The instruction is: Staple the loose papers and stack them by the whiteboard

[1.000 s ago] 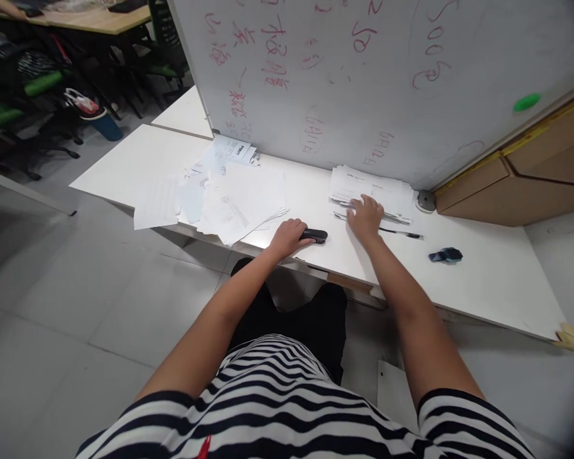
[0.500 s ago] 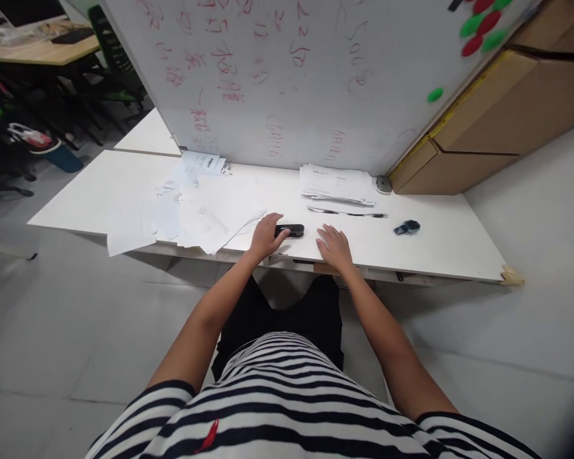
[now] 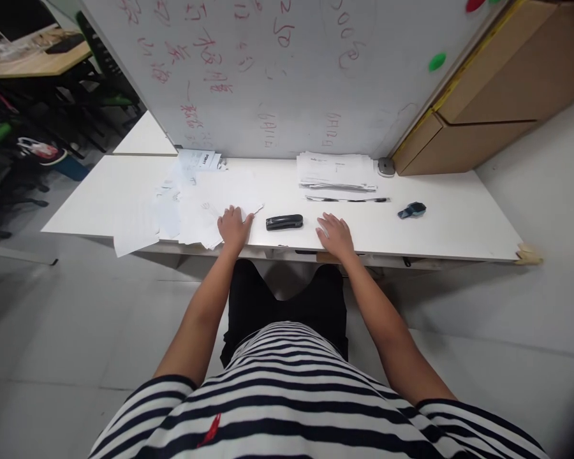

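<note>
On the white table [image 3: 363, 236] lies a black stapler [image 3: 284, 222], between my two hands and touched by neither. My left hand [image 3: 234, 228] rests with fingers spread on the right edge of a pile of loose white papers [image 3: 198, 204]. To the right of the stapler, my right hand [image 3: 335, 234] lies on the bare tabletop, fingers stretched out, with nothing in it. A neat stack of printed sheets [image 3: 335, 169] lies beyond my right hand, and a thin black-and-white strip [image 3: 348, 199] is just in front of that stack.
A whiteboard [image 3: 239, 121] with red writing stands along the table's back edge. Cardboard boxes [image 3: 488, 83] are stacked at the right rear. A dark watch-like object [image 3: 412, 210] lies right of my right hand. A small grey object [image 3: 386, 167] sits beside the printed stack.
My left hand has let go of the stapler and moved left onto the loose papers. The stapler stays on the table. My right hand has hardly moved; the view has shifted slightly.
</note>
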Available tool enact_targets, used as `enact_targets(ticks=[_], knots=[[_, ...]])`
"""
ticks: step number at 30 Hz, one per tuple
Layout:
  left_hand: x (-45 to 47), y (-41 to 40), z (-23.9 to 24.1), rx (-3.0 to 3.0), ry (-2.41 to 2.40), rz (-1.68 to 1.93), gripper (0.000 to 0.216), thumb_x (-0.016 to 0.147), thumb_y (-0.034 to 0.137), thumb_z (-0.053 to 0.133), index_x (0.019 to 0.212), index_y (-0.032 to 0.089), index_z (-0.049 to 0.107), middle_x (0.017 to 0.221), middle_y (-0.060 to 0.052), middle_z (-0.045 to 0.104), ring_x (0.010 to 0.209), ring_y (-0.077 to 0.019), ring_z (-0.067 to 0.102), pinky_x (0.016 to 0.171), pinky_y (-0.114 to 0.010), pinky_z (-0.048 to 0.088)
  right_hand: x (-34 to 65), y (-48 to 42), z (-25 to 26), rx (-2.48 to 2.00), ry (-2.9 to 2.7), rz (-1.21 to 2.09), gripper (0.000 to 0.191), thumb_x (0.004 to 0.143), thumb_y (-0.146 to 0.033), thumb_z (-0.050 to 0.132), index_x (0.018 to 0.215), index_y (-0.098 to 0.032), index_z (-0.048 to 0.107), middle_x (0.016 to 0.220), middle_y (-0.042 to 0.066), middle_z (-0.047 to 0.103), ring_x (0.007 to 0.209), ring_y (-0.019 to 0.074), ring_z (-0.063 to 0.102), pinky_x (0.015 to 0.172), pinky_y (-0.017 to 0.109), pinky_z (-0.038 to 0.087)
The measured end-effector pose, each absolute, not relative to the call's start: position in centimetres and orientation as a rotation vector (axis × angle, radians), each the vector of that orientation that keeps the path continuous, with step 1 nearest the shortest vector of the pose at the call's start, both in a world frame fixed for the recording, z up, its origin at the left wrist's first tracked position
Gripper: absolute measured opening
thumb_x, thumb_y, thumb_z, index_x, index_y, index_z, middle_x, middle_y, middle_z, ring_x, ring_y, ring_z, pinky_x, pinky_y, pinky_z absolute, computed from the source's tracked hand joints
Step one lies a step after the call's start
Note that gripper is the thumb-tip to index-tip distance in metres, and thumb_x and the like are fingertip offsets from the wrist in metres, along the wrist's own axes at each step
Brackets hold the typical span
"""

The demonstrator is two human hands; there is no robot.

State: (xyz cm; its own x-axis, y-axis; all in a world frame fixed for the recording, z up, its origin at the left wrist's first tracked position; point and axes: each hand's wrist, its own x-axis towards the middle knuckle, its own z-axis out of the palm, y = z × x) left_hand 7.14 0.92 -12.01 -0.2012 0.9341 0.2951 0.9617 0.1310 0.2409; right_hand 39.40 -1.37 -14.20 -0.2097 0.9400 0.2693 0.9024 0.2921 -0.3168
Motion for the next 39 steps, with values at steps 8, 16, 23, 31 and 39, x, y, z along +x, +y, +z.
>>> enact_targets(ticks=[8, 16, 23, 31, 39], knots=[[7.27, 0.68, -11.87, -1.897, -2.306, -0.681, 0.040, 0.096, 0.036, 0.031, 0.116, 0.015, 0.058, 0.128, -0.016, 0.058, 0.128, -0.0290, 0.044, 0.104, -0.046, 0.030, 39.38, -1.46, -14.02, -1.658, -2.162, 0.138, 0.043, 0.094, -0.038, 0.035, 0.129, -0.021, 0.054, 0.143, 0.007, 0.046, 0.134, 0.0245, 0.037, 0.111, 0.048, 0.024], [7.64, 0.73, -11.73, -1.982, -2.281, -0.593, 0.036, 0.090, 0.047, 0.044, 0.104, 0.017, 0.059, 0.123, -0.017, 0.059, 0.129, -0.0350, 0.040, 0.103, -0.053, 0.029, 39.39, -1.50, -13.99, -1.676, -2.171, 0.150, 0.043, 0.094, -0.038, 0.035, 0.130, -0.021, 0.053, 0.145, 0.007, 0.044, 0.135, 0.0251, 0.036, 0.111, 0.049, 0.023], [7.79, 0.64, -11.62, -1.967, -2.274, -0.602, 0.033, 0.094, 0.040, 0.038, 0.104, 0.016, 0.060, 0.115, -0.016, 0.063, 0.122, -0.0337, 0.047, 0.101, -0.050, 0.031, 39.43, -1.55, -13.99, -1.670, -2.173, 0.150, 0.045, 0.095, -0.039, 0.034, 0.131, -0.020, 0.053, 0.145, 0.007, 0.044, 0.135, 0.0249, 0.036, 0.112, 0.047, 0.023], [7.69, 0.69, -11.90, -1.971, -2.254, -0.607, 0.031, 0.092, 0.042, 0.043, 0.101, 0.017, 0.059, 0.113, -0.016, 0.063, 0.122, -0.0336, 0.046, 0.099, -0.048, 0.031, 39.41, -1.53, -14.16, -1.660, -2.158, 0.149, 0.044, 0.094, -0.038, 0.035, 0.130, -0.021, 0.053, 0.144, 0.007, 0.044, 0.135, 0.0254, 0.036, 0.111, 0.049, 0.023], [7.50, 0.94, -12.05, -1.938, -2.221, -0.588, 0.030, 0.091, 0.045, 0.045, 0.097, 0.019, 0.059, 0.105, -0.015, 0.064, 0.112, -0.0306, 0.052, 0.094, -0.044, 0.035, 39.24, -1.44, -14.04, -1.661, -2.160, 0.125, 0.042, 0.094, -0.037, 0.037, 0.128, -0.021, 0.054, 0.143, 0.008, 0.046, 0.134, 0.0253, 0.038, 0.110, 0.048, 0.026]])
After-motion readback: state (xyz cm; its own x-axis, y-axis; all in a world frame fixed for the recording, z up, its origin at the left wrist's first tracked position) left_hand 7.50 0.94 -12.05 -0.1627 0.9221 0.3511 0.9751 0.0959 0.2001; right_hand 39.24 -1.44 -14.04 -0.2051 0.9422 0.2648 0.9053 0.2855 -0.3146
